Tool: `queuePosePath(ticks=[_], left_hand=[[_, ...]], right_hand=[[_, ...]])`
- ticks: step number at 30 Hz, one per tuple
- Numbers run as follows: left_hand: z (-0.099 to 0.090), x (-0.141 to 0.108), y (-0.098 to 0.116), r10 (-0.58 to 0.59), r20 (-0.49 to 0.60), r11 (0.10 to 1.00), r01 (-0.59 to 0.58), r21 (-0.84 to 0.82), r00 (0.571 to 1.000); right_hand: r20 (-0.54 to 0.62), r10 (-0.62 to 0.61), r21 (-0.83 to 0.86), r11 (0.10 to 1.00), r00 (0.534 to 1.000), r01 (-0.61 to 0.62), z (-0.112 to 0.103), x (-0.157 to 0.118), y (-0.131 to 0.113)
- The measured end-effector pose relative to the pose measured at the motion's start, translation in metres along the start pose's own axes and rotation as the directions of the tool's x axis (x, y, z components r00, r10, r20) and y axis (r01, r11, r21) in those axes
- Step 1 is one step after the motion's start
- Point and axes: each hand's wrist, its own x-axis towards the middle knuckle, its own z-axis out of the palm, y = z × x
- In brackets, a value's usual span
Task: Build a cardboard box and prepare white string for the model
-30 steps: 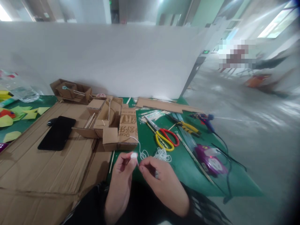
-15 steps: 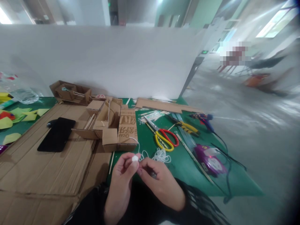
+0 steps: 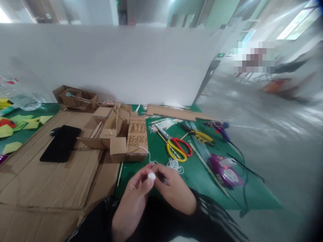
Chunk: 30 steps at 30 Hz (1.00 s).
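Between thumb and fingers of my left hand (image 3: 138, 191) is a small white round piece (image 3: 151, 176); its exact kind is too small to tell. My right hand (image 3: 173, 188) is closed right beside it, fingertips meeting the left ones. White string (image 3: 149, 155) runs from the cardboard box model (image 3: 137, 137) down to the right fingertips, which hide where it ends. More of that string lies in a loose tangle (image 3: 174, 164) just beyond my right hand. Scissors (image 3: 179, 148) with red and yellow handles rest open past the tangle.
Stacked cardboard sheets (image 3: 47, 181) cover the left, with a black phone (image 3: 61, 144) on top. To the right lie pliers (image 3: 202, 136), a glue gun (image 3: 219, 129), glue sticks (image 3: 202, 144) and a purple device (image 3: 225, 171) with a cable. A white partition (image 3: 113, 64) stands behind.
Both hands have shifted slightly, the left one to the right and a little down with the white piece. My right fingers now sit closer over it. The things on the table stay put.
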Motion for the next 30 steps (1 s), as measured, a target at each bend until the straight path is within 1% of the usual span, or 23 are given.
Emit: queuePosePath(ticks=[2, 3, 6, 9, 12, 18, 20, 23, 26, 28, 30], left_hand=[[0.0, -0.002, 0.001, 0.0, 0.065, 0.999, -0.003, 0.039, 0.998], [0.0, -0.002, 0.001, 0.006, 0.077, 0.998, -0.011, 0.065, 0.997], [-0.001, 0.0, -0.001, 0.009, 0.032, 0.986, -0.014, 0.164, 0.999], [-0.002, 0.004, -0.004, 0.078, -0.033, 0.949, -0.064, 0.309, 0.996], [-0.003, 0.007, -0.005, 0.162, -0.047, 0.91, -0.13, 0.395, 0.986], [-0.003, 0.008, -0.002, 0.262, -0.025, 0.867, -0.224, 0.445, 0.965], [-0.005, 0.009, -0.002, 0.26, -0.016, 0.862, -0.224, 0.455, 0.966], [-0.01, 0.012, -0.002, 0.216, -0.055, 0.878, -0.169, 0.449, 0.975], [-0.013, 0.012, -0.003, 0.184, -0.102, 0.898, -0.125, 0.423, 0.978], [-0.015, 0.011, -0.003, 0.178, -0.116, 0.907, -0.117, 0.405, 0.977], [-0.017, 0.01, -0.003, 0.179, -0.123, 0.915, -0.119, 0.385, 0.976]], right_hand=[[0.008, -0.004, -0.033, 0.999, 1.0, 0.004, -0.008, 0.003, -0.001], [0.009, -0.002, -0.064, 0.998, 1.0, 0.002, -0.013, 0.005, -0.002], [0.002, -0.004, -0.184, 0.983, 1.0, 0.004, -0.025, 0.008, -0.007], [0.009, 0.002, -0.26, 0.966, 1.0, 0.001, -0.033, 0.01, -0.016], [0.028, 0.019, -0.308, 0.951, 0.999, -0.01, -0.034, 0.01, -0.025], [0.003, 0.001, -0.386, 0.922, 1.0, 0.0, -0.024, 0.003, -0.033], [-0.003, -0.009, -0.385, 0.923, 1.0, 0.008, -0.02, -0.001, -0.034], [-0.013, -0.008, -0.344, 0.939, 1.0, 0.003, -0.016, -0.007, -0.035], [-0.008, -0.007, -0.235, 0.972, 1.0, 0.005, -0.015, -0.012, -0.035], [-0.005, -0.009, -0.158, 0.987, 1.0, 0.008, -0.016, -0.015, -0.033], [-0.011, -0.004, -0.116, 0.993, 1.0, 0.003, -0.017, -0.018, -0.03]])
